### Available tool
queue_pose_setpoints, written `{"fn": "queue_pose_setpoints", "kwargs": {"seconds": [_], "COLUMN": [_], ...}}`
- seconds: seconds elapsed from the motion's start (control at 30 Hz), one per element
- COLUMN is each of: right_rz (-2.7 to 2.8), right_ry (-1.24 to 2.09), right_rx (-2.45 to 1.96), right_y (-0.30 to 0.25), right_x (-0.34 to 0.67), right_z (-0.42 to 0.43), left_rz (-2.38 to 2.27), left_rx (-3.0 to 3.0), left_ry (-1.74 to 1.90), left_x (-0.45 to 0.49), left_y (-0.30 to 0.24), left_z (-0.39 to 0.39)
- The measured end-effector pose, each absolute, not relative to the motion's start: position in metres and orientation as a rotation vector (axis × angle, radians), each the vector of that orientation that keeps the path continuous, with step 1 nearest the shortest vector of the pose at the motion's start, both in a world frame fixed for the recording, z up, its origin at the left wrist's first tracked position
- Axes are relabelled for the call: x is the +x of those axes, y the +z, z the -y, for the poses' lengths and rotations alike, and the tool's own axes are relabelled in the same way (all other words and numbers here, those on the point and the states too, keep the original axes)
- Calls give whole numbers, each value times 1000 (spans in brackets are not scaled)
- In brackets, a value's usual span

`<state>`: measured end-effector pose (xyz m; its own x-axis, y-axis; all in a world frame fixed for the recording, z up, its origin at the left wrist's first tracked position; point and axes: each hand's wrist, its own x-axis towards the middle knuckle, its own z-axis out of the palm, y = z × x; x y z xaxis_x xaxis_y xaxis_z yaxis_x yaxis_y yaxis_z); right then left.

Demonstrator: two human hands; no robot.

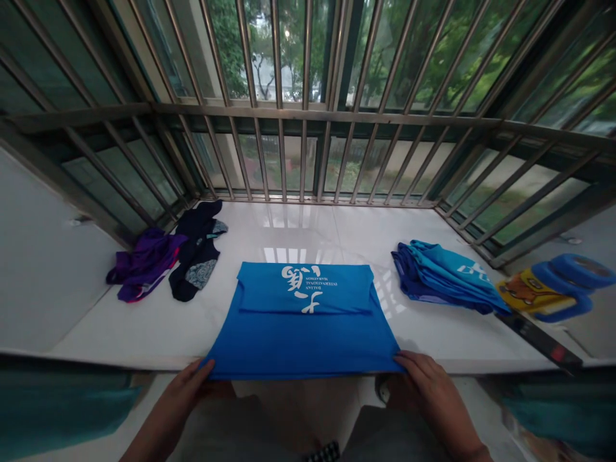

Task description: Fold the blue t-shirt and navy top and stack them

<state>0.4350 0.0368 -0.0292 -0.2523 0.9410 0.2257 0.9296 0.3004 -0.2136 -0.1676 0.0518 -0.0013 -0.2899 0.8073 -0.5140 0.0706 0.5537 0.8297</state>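
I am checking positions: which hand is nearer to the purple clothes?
Left. The left hand grips the blue shirt corner below-right of the purple clothes; the right hand is far across.

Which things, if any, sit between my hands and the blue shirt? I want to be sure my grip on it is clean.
Nothing visible does. The left hand and right hand each pinch a near corner of the blue shirt directly. The purple clothes, dark garment and folded blue pile lie apart on the white sill.
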Motion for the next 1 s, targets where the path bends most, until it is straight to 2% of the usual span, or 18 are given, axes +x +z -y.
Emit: {"fn": "queue_pose_setpoints", "kwargs": {"seconds": [0.13,0.37,0.5,0.6,0.7,0.87,1.0], "right_rz": [2171,1837,1750,1684,1566,1476,1503], "right_ry": [244,943,855,824,811,527,476], "right_rx": [-1653,-1741,-1765,-1748,-1909,-2204,-2215], "right_y": [-11,67,78,70,57,36,19], "right_x": [435,408,402,400,397,385,371], "right_z": [-24,-53,-114,-169,-213,-221,-194], "left_rz": [-1557,-1354,-1388,-1425,-1537,-1811,-1983], "left_rx": [589,586,579,615,866,1771,2030], "left_ry": [803,703,707,802,908,603,629], "left_x": [-182,-191,-187,-172,-149,-131,-137], "left_y": [26,58,70,77,73,36,9], "left_z": [-41,-71,-133,-189,-230,-237,-217]}}
